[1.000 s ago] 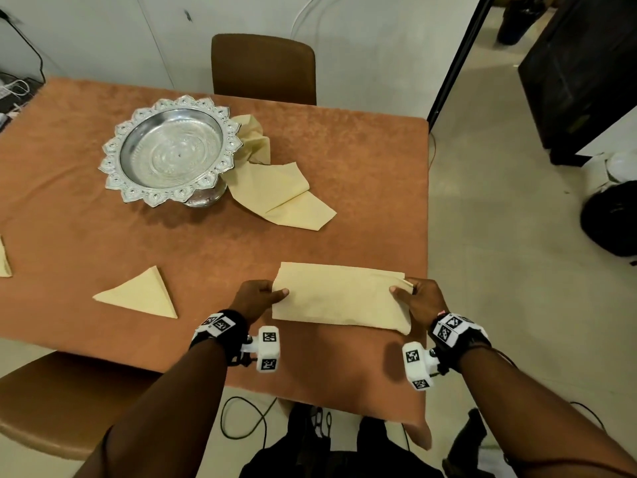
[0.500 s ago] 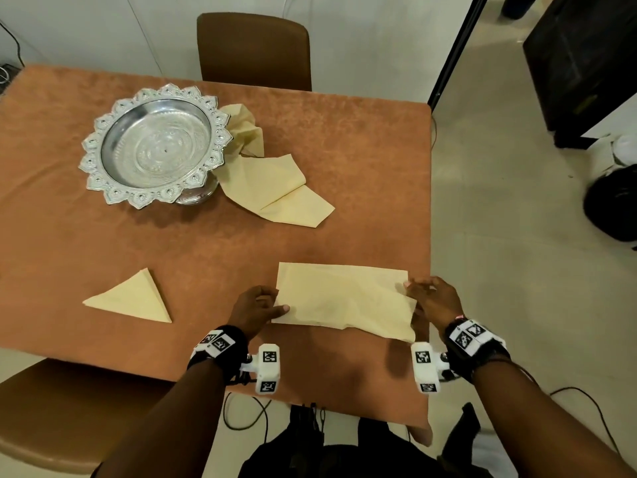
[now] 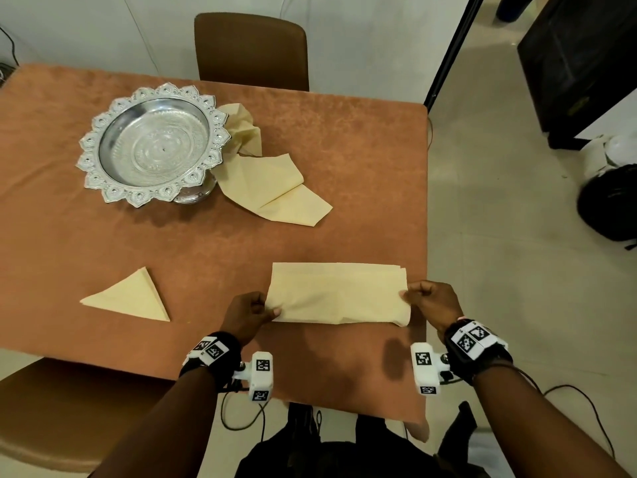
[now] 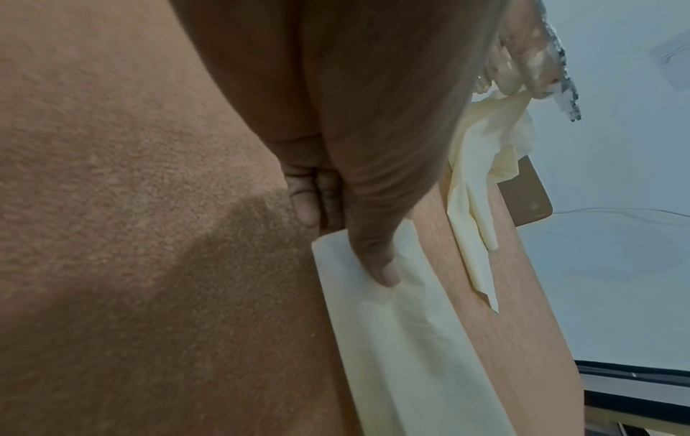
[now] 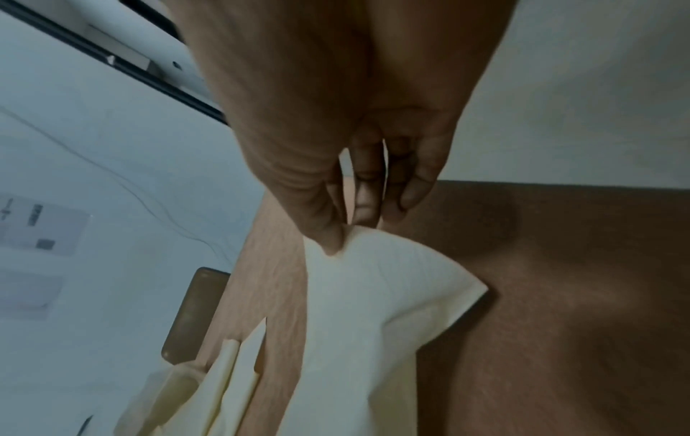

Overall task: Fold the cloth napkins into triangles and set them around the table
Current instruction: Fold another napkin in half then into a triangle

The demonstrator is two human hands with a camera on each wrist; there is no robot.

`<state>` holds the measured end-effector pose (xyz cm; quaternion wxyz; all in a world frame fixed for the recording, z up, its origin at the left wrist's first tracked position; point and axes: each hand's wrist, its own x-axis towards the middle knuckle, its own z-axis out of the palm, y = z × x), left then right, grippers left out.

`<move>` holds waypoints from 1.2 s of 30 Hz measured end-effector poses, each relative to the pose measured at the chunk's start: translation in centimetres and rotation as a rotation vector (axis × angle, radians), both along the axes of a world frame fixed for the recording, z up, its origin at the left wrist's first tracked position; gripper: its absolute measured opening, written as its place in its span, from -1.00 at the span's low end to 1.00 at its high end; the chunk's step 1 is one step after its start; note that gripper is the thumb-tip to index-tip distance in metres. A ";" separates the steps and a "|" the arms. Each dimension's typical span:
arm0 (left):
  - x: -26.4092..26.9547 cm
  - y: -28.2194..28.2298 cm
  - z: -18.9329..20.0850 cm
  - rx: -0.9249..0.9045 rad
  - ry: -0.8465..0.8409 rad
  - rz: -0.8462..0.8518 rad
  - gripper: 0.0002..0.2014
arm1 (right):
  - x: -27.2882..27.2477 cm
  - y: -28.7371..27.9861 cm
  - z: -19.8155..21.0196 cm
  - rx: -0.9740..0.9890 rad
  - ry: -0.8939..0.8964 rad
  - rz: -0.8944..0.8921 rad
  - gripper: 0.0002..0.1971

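Seen from above, two bare forearms with marker-covered wristbands reaching onto a table [image 3: 344, 160] covered in orange-brown cloth. Near its front edge, a cream napkin [image 3: 337, 293] folded into a long rectangle, lying flat. At the napkin's left end, the left hand [image 3: 246, 313], thumb pressed on top of the cloth and the other fingers curled beside the edge, pinching that end. At the napkin's right end, the right hand [image 3: 432, 303], thumb and fingertips nipping the cloth, the corner there lifted slightly off the table. To the left, apart from the hands, a finished triangle napkin [image 3: 129, 298] lying flat near the front edge. Farther back, a loose pile of unfolded napkins [image 3: 272, 188], partly tucked under an ornate silver bowl [image 3: 153, 143] with a scalloped rim, standing on a foot. Beyond the table's far edge, a brown chair [image 3: 251, 50] against a pale wall. At lower left, another brown chair seat [image 3: 62, 408].
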<state>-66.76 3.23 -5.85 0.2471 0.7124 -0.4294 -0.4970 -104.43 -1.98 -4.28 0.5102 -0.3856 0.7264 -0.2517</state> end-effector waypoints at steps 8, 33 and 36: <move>-0.1 0.6 0.0 -0.026 0.013 0.087 -0.85 | 1.6 -1.7 0.4 -0.032 -0.113 0.054 -0.82; 0.3 1.7 0.4 -0.012 0.120 0.129 -0.72 | -1.0 2.7 0.3 0.101 -0.236 0.383 0.16; 0.3 2.8 0.2 -0.008 0.130 0.148 -0.76 | -0.9 4.1 -0.3 0.111 -0.245 0.391 0.22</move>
